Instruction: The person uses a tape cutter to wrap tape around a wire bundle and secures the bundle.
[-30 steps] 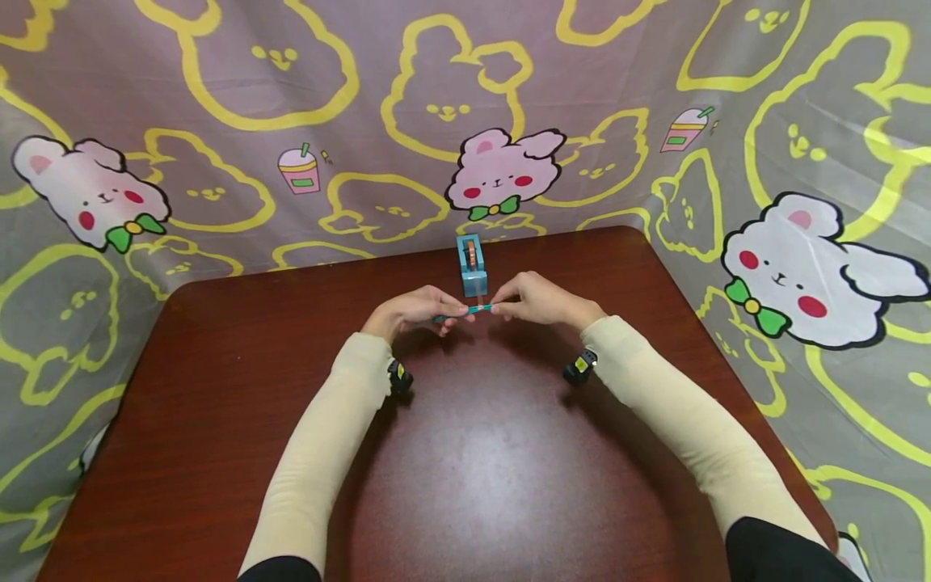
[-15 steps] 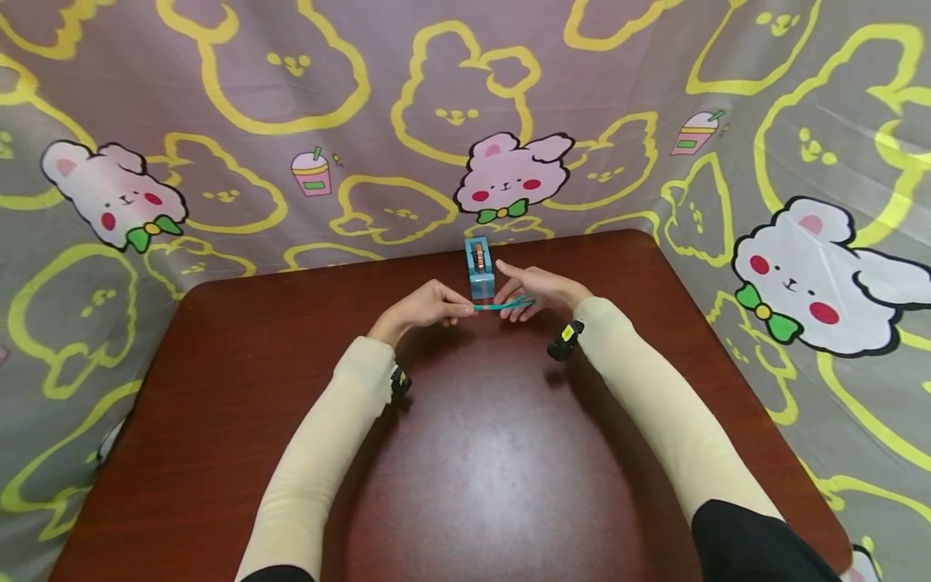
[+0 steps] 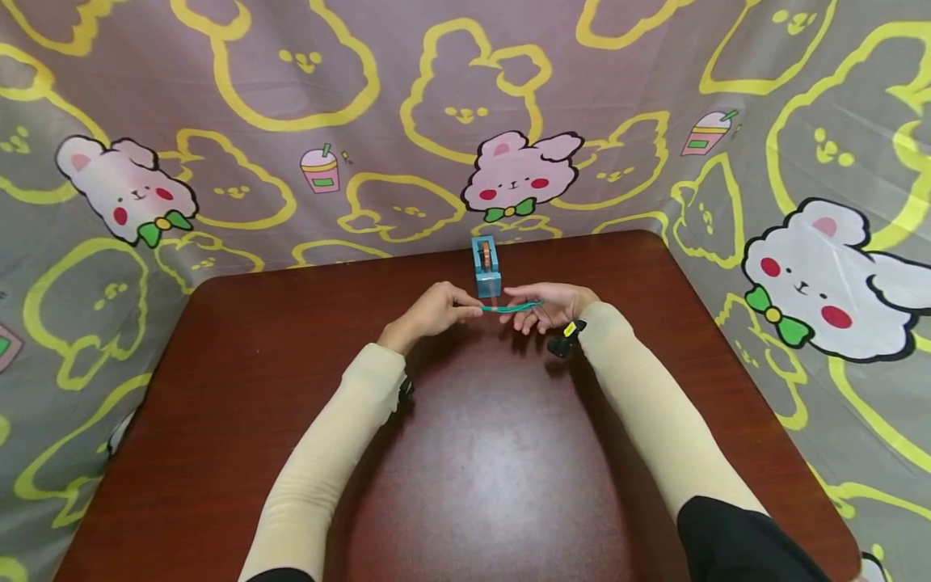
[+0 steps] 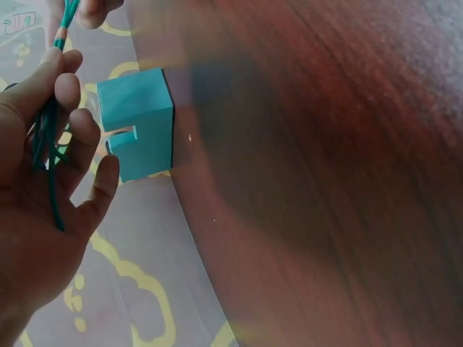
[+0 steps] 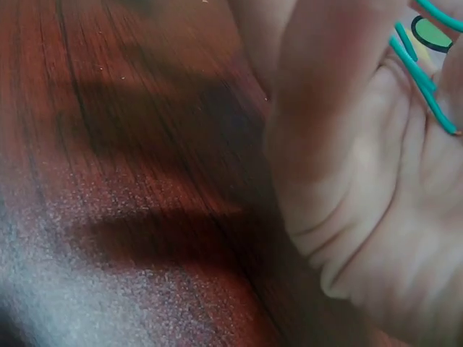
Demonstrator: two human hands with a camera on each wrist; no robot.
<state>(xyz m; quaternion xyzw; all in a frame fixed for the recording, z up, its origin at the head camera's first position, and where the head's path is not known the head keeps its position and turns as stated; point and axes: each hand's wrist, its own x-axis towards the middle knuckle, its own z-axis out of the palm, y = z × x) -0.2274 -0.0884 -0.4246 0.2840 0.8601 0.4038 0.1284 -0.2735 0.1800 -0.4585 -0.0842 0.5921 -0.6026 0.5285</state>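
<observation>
At the near side of the brown table (image 3: 494, 469), the forearms are covered by pale sleeves (image 3: 313, 477), and a small dark camera (image 3: 563, 343) is worn at the right wrist. Farther in, a bundle of green cords (image 3: 512, 308) is held above the table's far part, between the two hands. It is pinched narrowly between thumb and fingers of the left hand (image 3: 440, 311); its right end is laid against the right hand (image 3: 551, 304), whose fingers are loosely spread. An orange band (image 4: 62, 34) is seen on the cords just beyond the left thumb. Beyond them, a blue tape dispenser (image 3: 489, 284) is fitted with a brownish roll (image 3: 486, 255). Farthest, a patterned curtain (image 3: 276, 234) is hung.
</observation>
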